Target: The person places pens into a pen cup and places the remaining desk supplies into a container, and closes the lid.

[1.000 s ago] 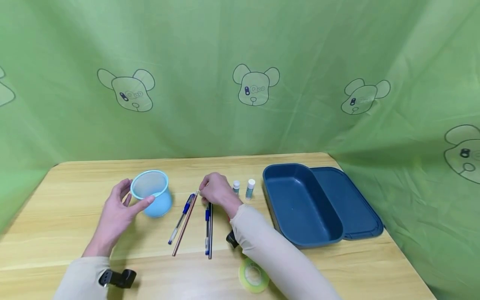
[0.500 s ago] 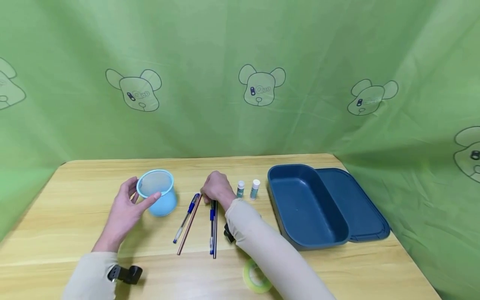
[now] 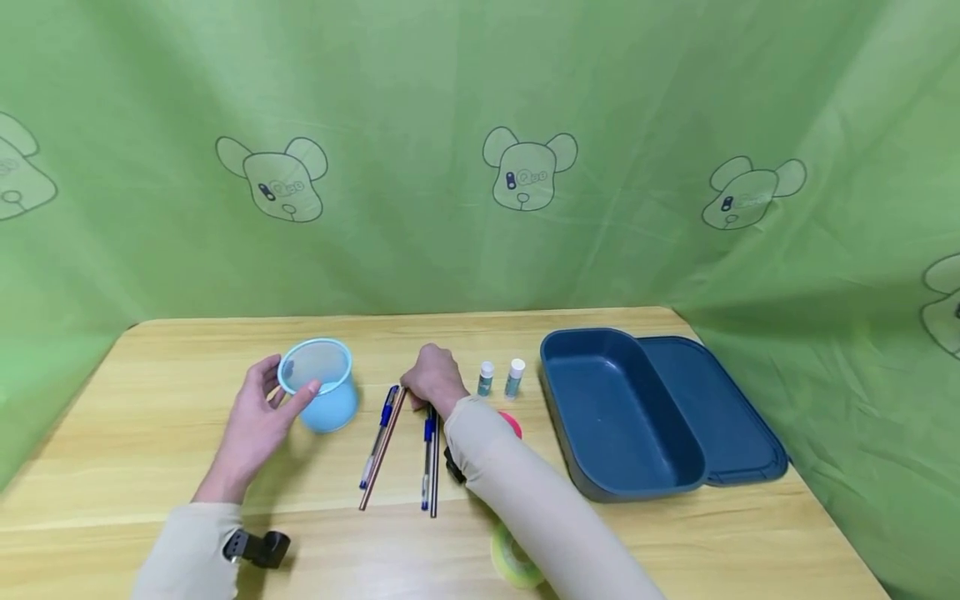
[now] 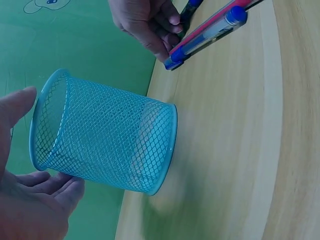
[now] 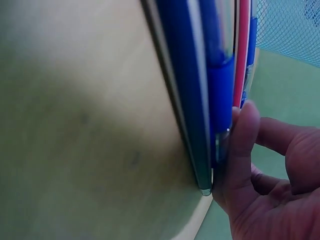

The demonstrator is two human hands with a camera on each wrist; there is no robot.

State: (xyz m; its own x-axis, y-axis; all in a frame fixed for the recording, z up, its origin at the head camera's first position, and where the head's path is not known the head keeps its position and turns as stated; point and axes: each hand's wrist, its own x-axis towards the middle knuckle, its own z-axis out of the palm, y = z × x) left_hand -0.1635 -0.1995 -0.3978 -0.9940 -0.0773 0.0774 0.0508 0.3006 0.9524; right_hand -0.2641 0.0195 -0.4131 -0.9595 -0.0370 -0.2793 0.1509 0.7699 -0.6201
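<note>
My left hand (image 3: 258, 417) lies around the side of a light blue mesh pen cup (image 3: 330, 404), its thumb across the near rim and its fingers relaxed along the far side. The cup stands on the table. My right hand (image 3: 437, 379) reaches over the far ends of the pens. In the left wrist view, its fingertips pinch the ends of a blue-capped pen (image 4: 207, 37) and a red pencil (image 4: 212, 22). Below the right palm lie a second blue-capped pen (image 3: 427, 462) and a dark striped pencil (image 3: 435, 479), their far ends hidden by the hand in the head view.
Two white-capped tubes (image 3: 514, 379) stand right of the right hand. A dark blue box (image 3: 558, 417) stands farther right, its flat lid (image 3: 720, 417) alongside. A tape roll (image 3: 506, 554) and a red round thing (image 3: 512, 422) are partly behind the right sleeve. A green curtain (image 3: 420, 208) hangs behind.
The view has shifted slightly. The left pen's near end has moved in against the red pencil. My right forearm has drawn left, baring the red round thing; my left hand stays at the cup.
</note>
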